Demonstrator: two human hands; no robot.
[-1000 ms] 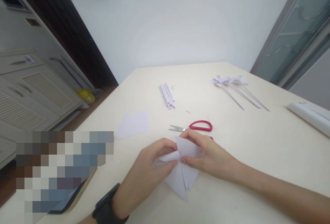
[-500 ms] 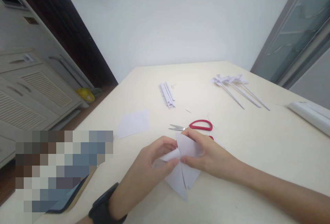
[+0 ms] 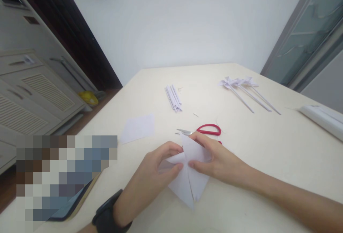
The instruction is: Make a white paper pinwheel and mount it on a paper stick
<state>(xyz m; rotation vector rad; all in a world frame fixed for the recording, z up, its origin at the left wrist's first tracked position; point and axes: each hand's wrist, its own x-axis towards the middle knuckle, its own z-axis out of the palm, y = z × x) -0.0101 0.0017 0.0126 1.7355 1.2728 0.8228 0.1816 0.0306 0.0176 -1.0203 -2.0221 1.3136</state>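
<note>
A white sheet of paper [image 3: 197, 150], slit from its edges toward the middle, is held between my two hands above the near part of the table. My left hand [image 3: 158, 170] pinches a curled flap of it, thumb near the centre. On the other side my right hand [image 3: 214, 158] grips the paper between thumb and fingers. Just beyond lie scissors [image 3: 209, 129] with red handles, blades slightly apart, one handle partly hidden by my right hand. A flat white paper piece [image 3: 138, 129] rests to the left.
Several rolled paper sticks [image 3: 173, 98] lie at the table's middle. Paper pinwheels [image 3: 238, 83] on sticks are at the back right. A white roll [image 3: 324, 120] lies at the right edge. A blurred-out device [image 3: 72, 204] occupies the left front. Small paper scraps lie about.
Both hands keep their hold on the paper. Its upper right part has tilted up slightly, and my left thumb has shifted a little left from the centre.
</note>
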